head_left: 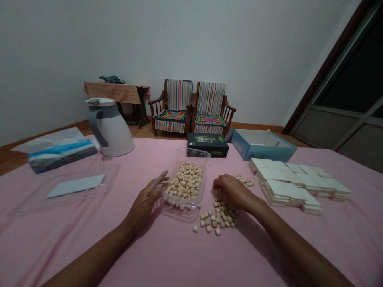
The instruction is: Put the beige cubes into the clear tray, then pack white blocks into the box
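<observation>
A clear plastic container (206, 167) holds many small, pale wooden cubes (188, 179). My left hand (146, 201) grips its left side, with the fingers along the wall and the thumb near the rim. To the right, loose wooden cubes (223, 215) lie in a pile on the pink cloth. Over this pile, my right hand (231, 193) reaches down with curled fingers drawn together. Its palm and fingertips are mostly hidden, so whatever it may hold does not show.
Stacked white square tiles (287, 179) lie at right, before a blue open box (260, 147). A black box (208, 144) stands behind the container. At left are a white jug (115, 131), a tissue pack (62, 155) and a clear lid (112, 175) with a pale strip (76, 186).
</observation>
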A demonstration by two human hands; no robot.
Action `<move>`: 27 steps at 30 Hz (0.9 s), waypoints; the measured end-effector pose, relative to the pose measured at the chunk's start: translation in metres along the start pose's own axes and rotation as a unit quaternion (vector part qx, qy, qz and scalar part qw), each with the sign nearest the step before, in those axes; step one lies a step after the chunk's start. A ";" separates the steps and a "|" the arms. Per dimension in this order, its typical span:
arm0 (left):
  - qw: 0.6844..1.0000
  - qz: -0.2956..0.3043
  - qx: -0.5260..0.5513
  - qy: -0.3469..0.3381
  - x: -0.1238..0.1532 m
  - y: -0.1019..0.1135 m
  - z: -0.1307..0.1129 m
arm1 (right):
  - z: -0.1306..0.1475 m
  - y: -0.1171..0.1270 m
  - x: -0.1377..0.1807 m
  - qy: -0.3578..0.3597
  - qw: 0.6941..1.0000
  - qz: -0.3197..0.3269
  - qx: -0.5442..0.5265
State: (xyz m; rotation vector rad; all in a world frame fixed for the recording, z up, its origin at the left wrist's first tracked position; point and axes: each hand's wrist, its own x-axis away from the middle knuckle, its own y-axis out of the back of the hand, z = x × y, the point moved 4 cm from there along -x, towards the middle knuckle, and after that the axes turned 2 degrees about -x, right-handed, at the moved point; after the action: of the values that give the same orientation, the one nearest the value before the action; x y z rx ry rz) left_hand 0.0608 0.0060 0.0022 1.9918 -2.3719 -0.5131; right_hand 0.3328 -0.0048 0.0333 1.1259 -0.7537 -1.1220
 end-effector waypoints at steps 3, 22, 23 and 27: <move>1.000 -0.001 -0.006 -0.001 0.000 0.000 -0.001 | 0.002 -0.004 0.001 -0.023 0.999 0.039 0.031; 1.000 0.005 0.003 0.004 0.000 0.000 0.004 | 0.008 0.022 -0.003 0.033 0.945 -0.216 -0.243; 1.000 0.004 0.000 0.002 0.000 0.000 0.004 | 0.013 0.024 -0.002 0.046 0.932 -0.231 -0.275; 1.000 -0.001 0.002 0.011 0.001 0.000 0.002 | 0.027 0.022 0.001 0.080 0.902 -0.239 -0.351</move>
State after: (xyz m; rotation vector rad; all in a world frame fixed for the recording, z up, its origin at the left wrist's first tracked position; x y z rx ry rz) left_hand 0.0603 0.0056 0.0001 1.9896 -2.3608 -0.4834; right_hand 0.3150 -0.0135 0.0625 0.7688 0.0979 -1.5215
